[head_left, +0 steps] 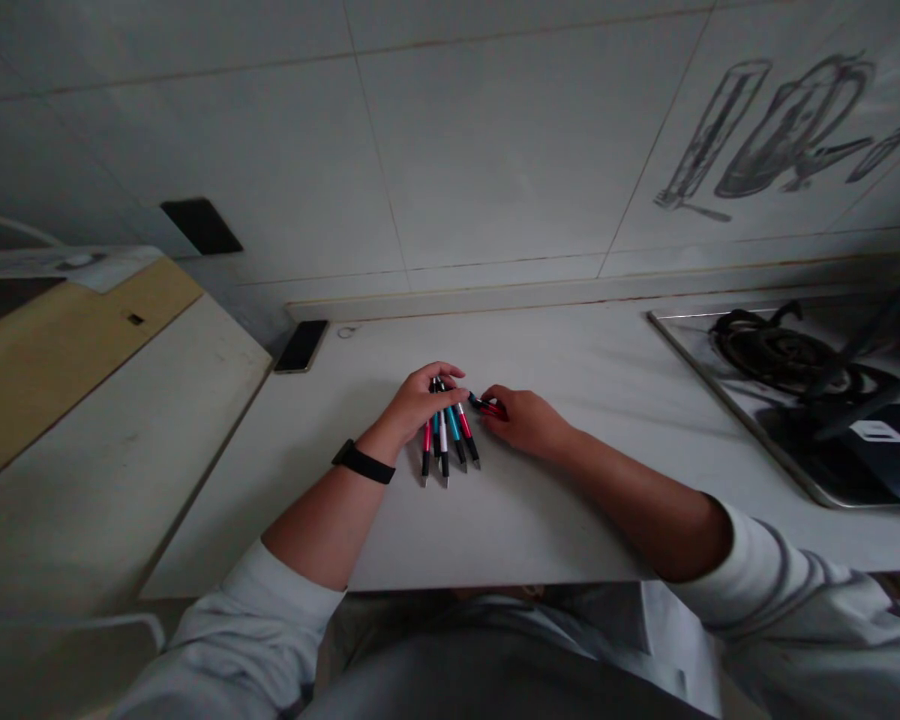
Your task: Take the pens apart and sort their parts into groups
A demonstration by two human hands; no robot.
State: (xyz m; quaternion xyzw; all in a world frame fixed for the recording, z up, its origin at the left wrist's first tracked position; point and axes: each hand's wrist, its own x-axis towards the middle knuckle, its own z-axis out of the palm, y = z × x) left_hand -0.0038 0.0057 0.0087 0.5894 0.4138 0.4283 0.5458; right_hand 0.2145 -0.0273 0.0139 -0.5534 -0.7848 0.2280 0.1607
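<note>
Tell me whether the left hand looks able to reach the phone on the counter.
Likely yes: nothing visible stands between the left hand and the phone, though that hand is at the pens.

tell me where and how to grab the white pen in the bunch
Take the white pen by its black grip, probably from the person's side: that end points toward the near edge of the counter, while the left hand is at the far end.

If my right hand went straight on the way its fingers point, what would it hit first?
Probably your left hand, whose thumb reaches across the fanned pens just ahead of your right hand and the red pen it holds. Depth is hard to judge, so the nearest pens might come first.
</note>
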